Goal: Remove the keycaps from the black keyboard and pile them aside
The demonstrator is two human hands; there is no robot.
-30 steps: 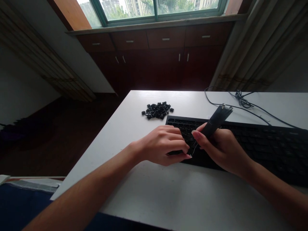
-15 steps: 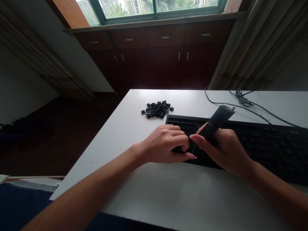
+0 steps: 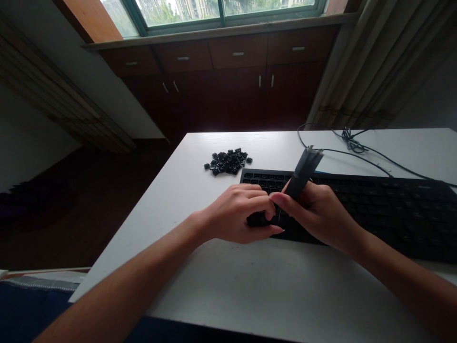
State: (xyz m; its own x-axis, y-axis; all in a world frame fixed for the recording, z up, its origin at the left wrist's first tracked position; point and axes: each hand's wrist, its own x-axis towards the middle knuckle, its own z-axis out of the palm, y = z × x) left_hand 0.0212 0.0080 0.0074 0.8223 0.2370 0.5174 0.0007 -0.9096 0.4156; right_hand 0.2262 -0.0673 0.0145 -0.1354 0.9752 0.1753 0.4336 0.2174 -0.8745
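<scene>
Right grip [image 3: 317,209]: tool [image 3: 301,176] diagonal, top rightward

2 bare forearms [image 3: 153,264], slim, tapering; left hand [image 3: 243,212] and right hand [image 3: 317,212] bare, left thumbnail [image 3: 280,230] pointed

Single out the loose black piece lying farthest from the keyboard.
The leftmost piece, at the left edge of the pile; every other loose piece lies closer to the keyboard.
</scene>
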